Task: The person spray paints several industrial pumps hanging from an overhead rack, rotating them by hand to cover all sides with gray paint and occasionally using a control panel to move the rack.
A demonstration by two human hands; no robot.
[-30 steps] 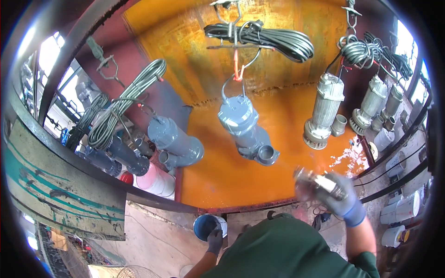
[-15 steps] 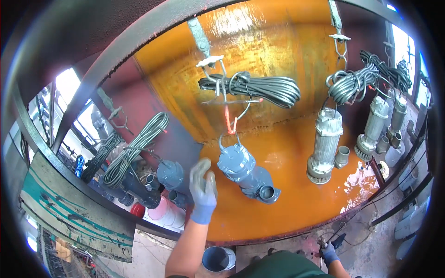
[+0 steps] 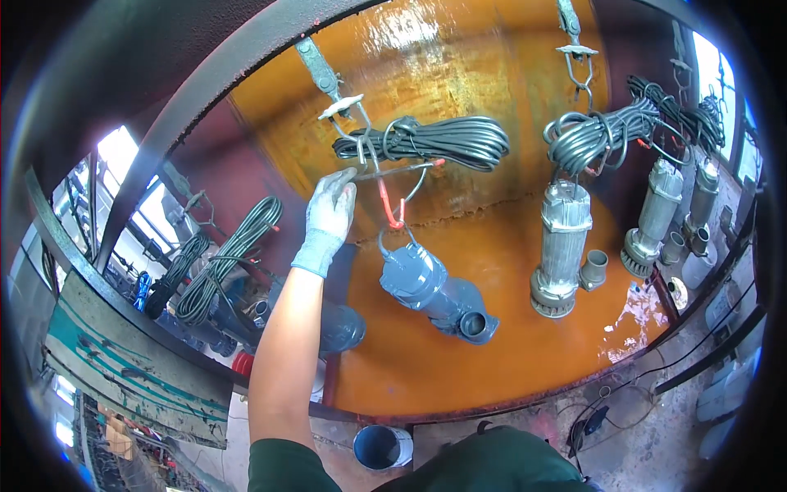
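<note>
My left hand [image 3: 330,215], in a pale grey-blue glove, is raised at the left of the hanging hook. Its fingers close on the left end of a thin metal crossbar [image 3: 402,170]. Below hangs a blue-grey submersible pump [image 3: 434,291], tilted, by its handle from a red-orange hook [image 3: 389,207]. A coiled dark cable [image 3: 443,141] lies across the hanger above it. A chain link and a white wing-shaped piece [image 3: 340,107] join the hanger to the overhead bracket [image 3: 318,67]. My right hand is out of view.
Unpainted silver pumps [image 3: 566,246] with coiled cables hang at the right. Blue-grey pumps hang at the left, one [image 3: 340,328] partly behind my forearm. An orange-coated booth wall [image 3: 492,377] stands behind. A bucket [image 3: 383,447] sits on the floor by a hose [image 3: 631,381].
My left hand has risen up and left from beside the pump to the crossbar. My right hand has left the view. The hanging pumps appear shifted slightly up and left.
</note>
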